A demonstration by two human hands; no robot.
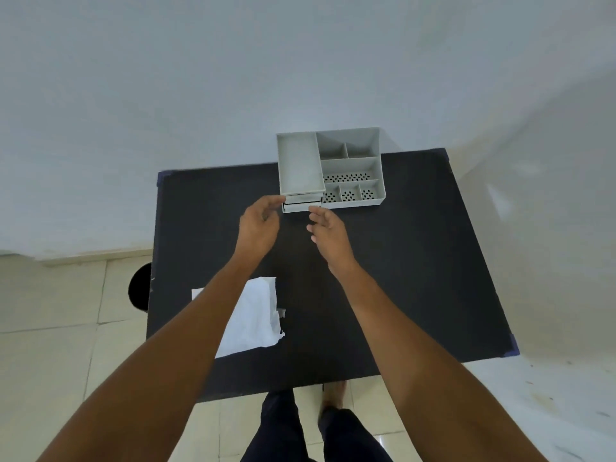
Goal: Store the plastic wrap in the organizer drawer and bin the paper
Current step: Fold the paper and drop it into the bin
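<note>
A grey plastic organizer (350,168) with several compartments stands at the far side of the black table (400,278). Its small drawers (301,204) sit at the front left, and look shut or nearly so. My left hand (258,225) hovers just left of the drawer front with fingers curled and apart, holding nothing. Just in front of the drawers on the right is my right hand (328,233), fingers spread and empty. A crumpled white sheet of paper (250,318) lies near the table's front left, partly hidden under my left forearm. No plastic wrap can be made out.
A round black bin (140,286) stands on the tiled floor against the table's left edge. A pale wall rises behind the table. My legs and one bare foot (333,398) show below the near edge.
</note>
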